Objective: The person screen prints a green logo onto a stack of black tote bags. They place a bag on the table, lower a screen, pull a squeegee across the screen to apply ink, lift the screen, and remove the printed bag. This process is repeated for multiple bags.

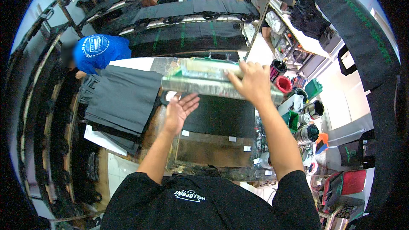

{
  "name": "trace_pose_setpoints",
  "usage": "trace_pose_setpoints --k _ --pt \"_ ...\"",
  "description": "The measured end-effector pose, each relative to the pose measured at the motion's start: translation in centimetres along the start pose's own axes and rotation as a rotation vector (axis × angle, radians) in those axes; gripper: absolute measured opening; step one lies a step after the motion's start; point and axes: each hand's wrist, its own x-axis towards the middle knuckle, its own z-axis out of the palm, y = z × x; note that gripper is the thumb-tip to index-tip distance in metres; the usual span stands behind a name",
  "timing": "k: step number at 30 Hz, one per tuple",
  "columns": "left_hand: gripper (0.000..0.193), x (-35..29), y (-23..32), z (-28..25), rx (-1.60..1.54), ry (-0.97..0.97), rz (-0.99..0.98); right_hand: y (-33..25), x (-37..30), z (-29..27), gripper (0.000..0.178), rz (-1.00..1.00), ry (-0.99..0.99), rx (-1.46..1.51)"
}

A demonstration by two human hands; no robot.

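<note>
A screen printing frame [200, 86], pale-edged and stained with green, is tilted up above the worktable [213, 153]. My right hand [252, 81] grips its right part, fingers bent over the upper edge. Just below the frame's left end, my left hand [180, 111] is open, palm up and fingers spread, apparently not holding anything. Under the frame a flat black fabric piece [223, 113] lies on the brown board, partly hidden by the frame. Small white tabs [232, 139] are stuck along the board's near side.
A stack of dark fabric pieces [121, 98] lies left of the board. Beyond it a person in a blue shirt [102, 53] bends by the racks [183, 34] of dark sheets. On the right stand a red tub [283, 84], ink cans [314, 109] and a red chair [351, 183].
</note>
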Motion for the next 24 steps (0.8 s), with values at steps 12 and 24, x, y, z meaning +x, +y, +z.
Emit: trace_pose_setpoints --k 12,24 --pt "0.121 -8.7 -10.5 -6.1 -0.138 0.364 -0.453 0.0 -13.4 9.9 0.063 0.008 -0.457 0.016" --pt "0.115 -9.4 -14.3 -8.3 -0.115 0.461 -0.537 -1.4 -17.2 11.7 0.064 -0.044 -0.557 0.038"
